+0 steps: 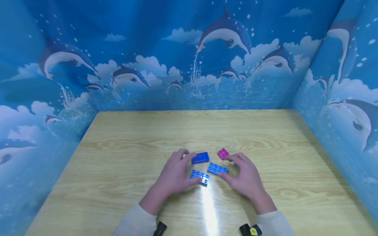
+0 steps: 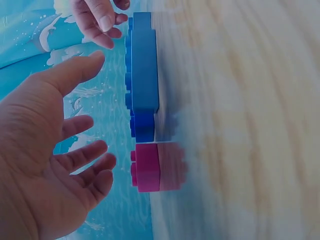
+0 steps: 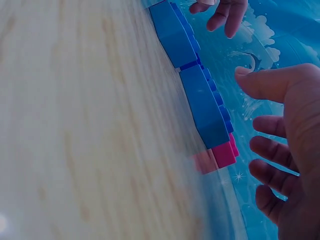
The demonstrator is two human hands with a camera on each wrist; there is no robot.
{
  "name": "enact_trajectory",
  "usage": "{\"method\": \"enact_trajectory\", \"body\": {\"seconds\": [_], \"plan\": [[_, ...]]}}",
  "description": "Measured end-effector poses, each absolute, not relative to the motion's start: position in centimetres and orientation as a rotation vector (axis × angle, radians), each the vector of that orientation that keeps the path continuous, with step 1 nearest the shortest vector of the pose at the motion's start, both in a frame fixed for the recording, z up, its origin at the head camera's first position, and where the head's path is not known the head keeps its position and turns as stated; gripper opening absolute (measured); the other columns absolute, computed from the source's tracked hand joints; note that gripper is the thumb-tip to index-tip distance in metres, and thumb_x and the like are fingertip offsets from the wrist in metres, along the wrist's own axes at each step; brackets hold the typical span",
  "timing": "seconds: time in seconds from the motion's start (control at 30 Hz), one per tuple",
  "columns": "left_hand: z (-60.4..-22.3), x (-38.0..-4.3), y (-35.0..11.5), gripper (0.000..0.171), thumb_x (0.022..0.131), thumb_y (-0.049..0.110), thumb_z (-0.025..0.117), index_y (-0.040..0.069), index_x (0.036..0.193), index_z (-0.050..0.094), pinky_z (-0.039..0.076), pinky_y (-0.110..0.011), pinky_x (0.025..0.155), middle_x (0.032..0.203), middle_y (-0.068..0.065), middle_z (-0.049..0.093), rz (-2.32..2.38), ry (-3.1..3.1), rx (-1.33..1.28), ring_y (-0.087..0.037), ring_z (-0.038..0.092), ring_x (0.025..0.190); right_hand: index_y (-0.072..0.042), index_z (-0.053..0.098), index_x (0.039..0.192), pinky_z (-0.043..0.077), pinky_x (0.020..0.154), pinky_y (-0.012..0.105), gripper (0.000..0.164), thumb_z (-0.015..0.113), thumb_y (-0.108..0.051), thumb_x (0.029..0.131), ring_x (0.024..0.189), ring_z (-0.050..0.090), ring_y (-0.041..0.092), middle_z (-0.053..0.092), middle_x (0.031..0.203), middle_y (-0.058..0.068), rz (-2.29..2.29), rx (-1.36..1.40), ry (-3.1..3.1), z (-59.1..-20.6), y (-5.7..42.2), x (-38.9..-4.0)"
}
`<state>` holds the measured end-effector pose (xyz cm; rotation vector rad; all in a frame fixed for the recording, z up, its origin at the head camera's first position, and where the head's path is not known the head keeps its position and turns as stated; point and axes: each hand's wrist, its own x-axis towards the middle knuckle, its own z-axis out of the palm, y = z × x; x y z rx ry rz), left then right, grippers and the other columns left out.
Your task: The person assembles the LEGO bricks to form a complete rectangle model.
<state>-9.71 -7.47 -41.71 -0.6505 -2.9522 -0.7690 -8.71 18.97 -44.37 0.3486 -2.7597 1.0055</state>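
Dolphin-printed cloth (image 1: 177, 49) rises behind the far edge of the wood-grain tabletop (image 1: 141, 137) and along its left and right sides. The near edge and both near corners fall outside the head view, and a streak of glare (image 1: 209, 209) runs up from the bottom of that view, washing out the grain.

Four toy bricks lie around the middle of the tabletop, well apart from its far edge. The left light blue brick (image 1: 202, 176) is partly covered by the left hand (image 1: 175, 173), whose thumb crosses it; that hand's forefinger hides a corner of the dark blue brick (image 1: 201, 158). The right light blue brick (image 1: 217, 168) has its near right corner behind the thumb of the right hand (image 1: 245, 178), while a fingertip overlaps the pink brick (image 1: 222, 153), farther back.

Both hands are spread with fingers loosely bent, holding nothing; the wrist views show a gap between fingers and bricks. Along those low sightlines, light blue bricks block most of the dark blue one, and on the right part of the pink one too. Each wrist view cuts off the opposite hand at its top edge. Pale sleeves (image 1: 134, 221) and black wrist pieces (image 1: 250, 230) are cropped below.
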Motion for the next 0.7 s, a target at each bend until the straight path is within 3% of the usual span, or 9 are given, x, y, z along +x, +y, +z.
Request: {"method": "enact_trajectory", "body": {"seconds": [0.27,0.43,0.7], "plan": [[-42.16,-9.44,-7.19,0.070,0.075,0.040,0.085,0.012,0.135,0.061,0.051,-0.038,0.090,0.126,-0.002,0.055,-0.900,-3.054,-0.721,-0.015,0.058,0.098,-0.010,0.069,0.116,0.051,0.076,0.038,0.053,0.091,-0.029,0.071,0.088,0.057,0.016,0.064,0.100,-0.003,1.070,0.383,-2.788,-44.86,18.99,-8.58],[-42.41,-9.57,-7.41,0.057,0.076,0.024,0.084,0.009,0.127,0.066,0.051,-0.034,0.089,0.119,-0.001,0.058,-0.878,-3.086,-0.772,-0.015,0.058,0.097,-0.009,0.071,0.110,0.051,0.075,0.037,0.050,0.093,-0.023,0.067,0.084,0.056,0.015,0.062,0.094,-0.003,1.074,0.367,-2.824,-44.99,19.09,-8.62],[-42.50,-9.67,-7.46,0.042,0.081,0.014,0.079,0.008,0.121,0.069,0.051,-0.032,0.090,0.111,0.000,0.060,-0.892,-3.109,-0.791,-0.013,0.058,0.097,-0.009,0.073,0.099,0.052,0.073,0.033,0.037,0.091,-0.021,0.070,0.079,0.056,0.013,0.061,0.086,-0.005,1.106,0.326,-2.863,-45.29,19.36,-8.74]]}}
